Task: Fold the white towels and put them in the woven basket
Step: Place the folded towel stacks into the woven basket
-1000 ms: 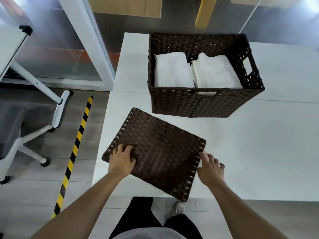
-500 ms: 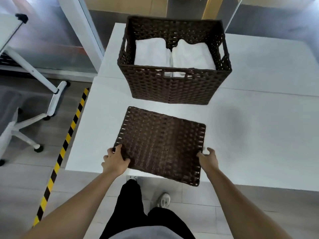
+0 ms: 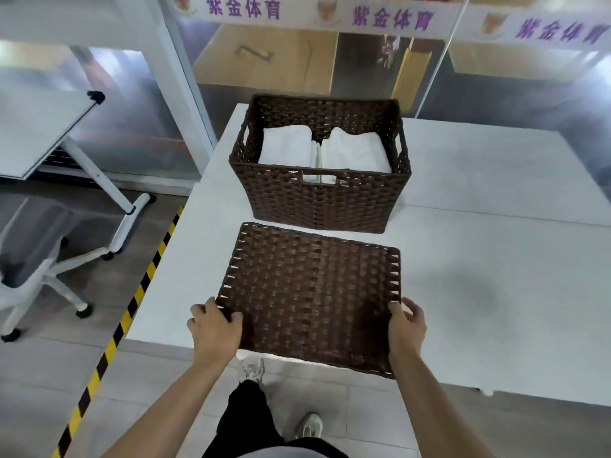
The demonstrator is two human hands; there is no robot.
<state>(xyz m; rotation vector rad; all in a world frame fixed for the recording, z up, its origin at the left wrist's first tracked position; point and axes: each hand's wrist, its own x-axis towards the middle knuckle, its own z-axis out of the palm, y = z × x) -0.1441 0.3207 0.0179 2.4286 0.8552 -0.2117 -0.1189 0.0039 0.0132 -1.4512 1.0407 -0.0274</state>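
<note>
A dark brown woven basket [image 3: 317,203] stands on the white table [image 3: 479,246]. Inside it lie two stacks of folded white towels, one on the left [image 3: 286,147] and one on the right [image 3: 358,152]. In front of the basket a flat woven lid [image 3: 310,292] of the same weave hangs over the table's near edge. My left hand [image 3: 215,328] grips the lid's near left corner, fingers curled over its top. My right hand [image 3: 405,325] holds its near right edge, thumb on top.
A glass partition with a white frame [image 3: 185,94] rises behind the table. To the left stand a white folding desk [image 3: 36,133] and a grey office chair [image 3: 29,259]. Yellow-black tape [image 3: 125,319] runs along the floor beside the table. My shoes show below the table edge.
The lid has been turned square to the basket and drawn toward me. Both hands have shifted from resting on it to gripping its near corners. The view has tilted upward.
</note>
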